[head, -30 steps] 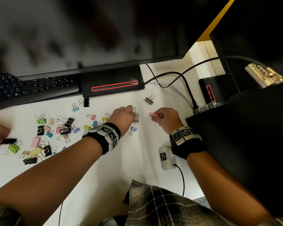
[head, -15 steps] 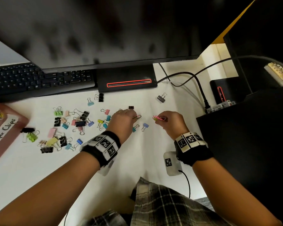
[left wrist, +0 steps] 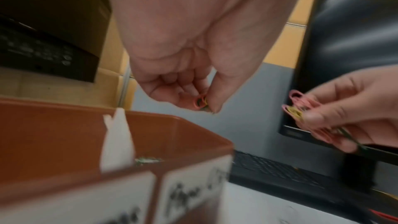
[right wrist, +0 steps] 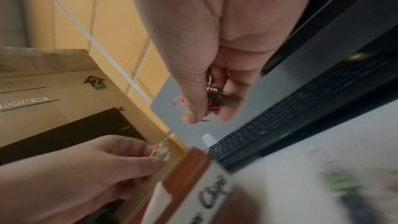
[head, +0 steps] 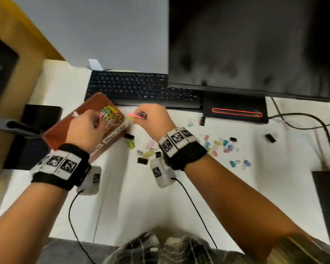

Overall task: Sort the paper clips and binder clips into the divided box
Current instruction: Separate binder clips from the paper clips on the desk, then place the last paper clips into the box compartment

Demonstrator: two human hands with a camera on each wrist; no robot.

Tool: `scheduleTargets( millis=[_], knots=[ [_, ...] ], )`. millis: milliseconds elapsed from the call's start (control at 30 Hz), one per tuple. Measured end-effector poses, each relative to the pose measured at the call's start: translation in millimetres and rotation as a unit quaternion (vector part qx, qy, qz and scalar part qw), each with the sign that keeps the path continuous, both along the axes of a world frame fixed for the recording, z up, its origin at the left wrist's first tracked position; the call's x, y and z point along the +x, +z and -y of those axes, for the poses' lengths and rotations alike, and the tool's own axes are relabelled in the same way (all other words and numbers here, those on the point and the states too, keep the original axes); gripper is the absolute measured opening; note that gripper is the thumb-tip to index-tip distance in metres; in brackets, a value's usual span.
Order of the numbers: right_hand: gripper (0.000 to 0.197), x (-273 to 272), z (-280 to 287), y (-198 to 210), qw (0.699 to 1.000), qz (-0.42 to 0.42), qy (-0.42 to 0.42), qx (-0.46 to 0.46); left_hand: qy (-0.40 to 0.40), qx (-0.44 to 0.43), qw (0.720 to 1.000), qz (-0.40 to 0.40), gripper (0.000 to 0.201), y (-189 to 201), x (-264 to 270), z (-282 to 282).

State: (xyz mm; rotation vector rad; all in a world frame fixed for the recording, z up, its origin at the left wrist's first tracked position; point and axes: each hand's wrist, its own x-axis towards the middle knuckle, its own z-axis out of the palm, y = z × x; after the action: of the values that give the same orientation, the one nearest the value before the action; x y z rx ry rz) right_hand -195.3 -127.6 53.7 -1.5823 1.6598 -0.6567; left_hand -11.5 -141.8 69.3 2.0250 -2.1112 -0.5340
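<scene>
My left hand (left wrist: 189, 89) pinches a few paper clips (left wrist: 200, 103) over the divided box (head: 65, 128); my right hand (head: 152, 119) pinches a pink bunch (right wrist: 212, 103). Light, slippery wire; I'd pinch flat sides.

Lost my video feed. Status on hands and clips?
Left hand pinching paper clips over the box. Right hand holding more clips beside it. Binder clips on desk. Nothing blocking.

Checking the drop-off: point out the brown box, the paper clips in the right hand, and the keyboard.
brown box (head: 65, 130): head view, bare floor of its left compartment.
paper clips (right wrist: 224, 99): right wrist view, green clip's loop.
keyboard (head: 131, 86): head view, key rows.
</scene>
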Motion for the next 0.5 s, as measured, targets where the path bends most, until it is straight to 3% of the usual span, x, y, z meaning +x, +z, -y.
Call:
scheduleTargets(
  millis=[133,233,333,433,500],
  knots=[
    [0.017,88,43,0,1.0,0.018,0.01,-0.001,-0.01,0.071,0.997,0.031,0.022,-5,39,35],
    [0.035,121,54,-12,0.999,0.012,0.027,0.022,-0.052,0.041,0.997,0.045,0.022,1,52,40],
    [0.043,124,45,-22,0.999,0.016,0.023,0.032,-0.068,-0.009,0.998,0.0,0.036,3,62,30],
    [0.031,101,16,-23,0.995,0.1,-0.014,-0.018,-0.124,-0.038,0.988,-0.09,0.039,1,60,8],
    [0.024,72,-11,-27,0.992,0.102,-0.042,-0.064,-0.178,-0.022,0.972,-0.151,0.035,-5,49,-13]
  ],
)
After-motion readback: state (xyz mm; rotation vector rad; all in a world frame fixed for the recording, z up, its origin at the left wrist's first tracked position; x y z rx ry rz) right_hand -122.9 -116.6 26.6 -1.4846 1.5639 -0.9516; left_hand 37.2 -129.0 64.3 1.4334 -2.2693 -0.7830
